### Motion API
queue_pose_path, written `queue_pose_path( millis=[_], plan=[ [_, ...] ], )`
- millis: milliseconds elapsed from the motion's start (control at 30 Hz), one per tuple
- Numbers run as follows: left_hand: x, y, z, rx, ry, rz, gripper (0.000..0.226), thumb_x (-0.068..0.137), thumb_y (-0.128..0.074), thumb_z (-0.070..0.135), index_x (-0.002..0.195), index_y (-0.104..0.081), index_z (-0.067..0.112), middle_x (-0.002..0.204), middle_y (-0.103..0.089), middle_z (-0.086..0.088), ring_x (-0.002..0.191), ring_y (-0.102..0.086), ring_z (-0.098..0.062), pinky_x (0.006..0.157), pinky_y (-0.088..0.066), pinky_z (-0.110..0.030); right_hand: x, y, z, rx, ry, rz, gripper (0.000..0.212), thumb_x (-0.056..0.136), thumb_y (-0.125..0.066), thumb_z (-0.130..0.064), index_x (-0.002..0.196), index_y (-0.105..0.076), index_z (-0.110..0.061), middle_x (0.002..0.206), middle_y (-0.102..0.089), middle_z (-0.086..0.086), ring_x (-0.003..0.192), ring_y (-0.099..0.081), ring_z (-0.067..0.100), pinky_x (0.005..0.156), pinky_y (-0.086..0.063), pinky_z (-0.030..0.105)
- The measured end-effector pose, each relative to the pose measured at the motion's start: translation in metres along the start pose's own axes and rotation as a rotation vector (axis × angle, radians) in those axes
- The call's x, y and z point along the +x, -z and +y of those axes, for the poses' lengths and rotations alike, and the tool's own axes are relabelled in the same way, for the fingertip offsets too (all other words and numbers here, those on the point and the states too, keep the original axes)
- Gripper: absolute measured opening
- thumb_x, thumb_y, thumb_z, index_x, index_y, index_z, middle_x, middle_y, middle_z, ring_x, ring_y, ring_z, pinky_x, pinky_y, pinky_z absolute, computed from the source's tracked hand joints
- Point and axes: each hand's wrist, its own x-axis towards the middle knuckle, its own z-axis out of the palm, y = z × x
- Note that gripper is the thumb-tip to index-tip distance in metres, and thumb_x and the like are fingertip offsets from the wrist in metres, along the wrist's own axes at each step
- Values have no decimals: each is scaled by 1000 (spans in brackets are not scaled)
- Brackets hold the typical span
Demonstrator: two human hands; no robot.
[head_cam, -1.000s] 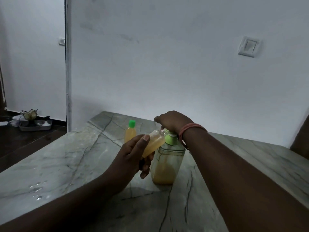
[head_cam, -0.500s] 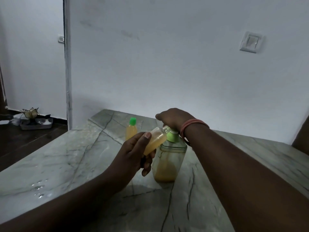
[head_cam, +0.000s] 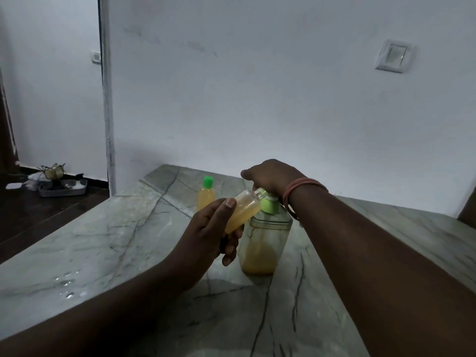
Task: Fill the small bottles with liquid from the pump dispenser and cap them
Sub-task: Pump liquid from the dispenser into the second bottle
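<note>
1. While the right hand (head_cam: pixel 270 176) sits on top of the pump dispenser (head_cam: pixel 265 240), covering the pump head with its fingers bent over it, the left hand (head_cam: pixel 213 233) grips an uncapped small bottle (head_cam: pixel 243 211), tilted with its mouth up at the nozzle.
2. That bottle looks roughly two-thirds full of yellow liquid, so probably only a few more gentle pumps are needed. Keep the mouth snug under the spout and press slowly, or it'll dribble down the side.
3. Behind them a capped bottle (head_cam: pixel 206 197) with a green lid stands on the marble counter (head_cam: pixel 128 240), well clear.
4. Water droplets (head_cam: pixel 67 282) sit near the left edge, so it's slippery there. No loose cap is visible anywhere.
</note>
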Motion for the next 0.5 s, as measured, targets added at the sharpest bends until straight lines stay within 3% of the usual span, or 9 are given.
queue_pose_path(
  millis=[133,267,367,500],
  plan=[
    [-2,0,3,-2,19,8,36,98,-46,42,114,-59,11,76,-59,-10,52,-47,-18,44,-41,-27,-1,1,-2,-32,-3,-17,32,98,-47,-34,93,-66,-9,112,-68,7,85,-57,23,74,-41,29],
    [-4,-1,5,13,23,-9,38,99,-45,41,118,-57,10,80,-58,-13,52,-47,-17,44,-41,-28,0,10,-7,-119,19,86,34,91,-54,-40,71,-60,-13,96,-71,8,74,-59,21,66,-44,29],
    [-2,-1,2,8,17,-14,38,98,-45,41,117,-59,11,79,-59,-11,53,-47,-17,45,-41,-28,-2,7,-5,-52,31,58,39,96,-51,-37,92,-72,-5,103,-72,10,72,-55,21,65,-41,28],
    [0,0,0,10,-1,-12,37,98,-44,42,113,-59,11,76,-59,-10,53,-48,-18,46,-41,-28,-6,2,0,20,-12,-10,39,100,-48,-37,114,-70,-8,120,-68,6,95,-59,23,75,-38,27]
  ],
)
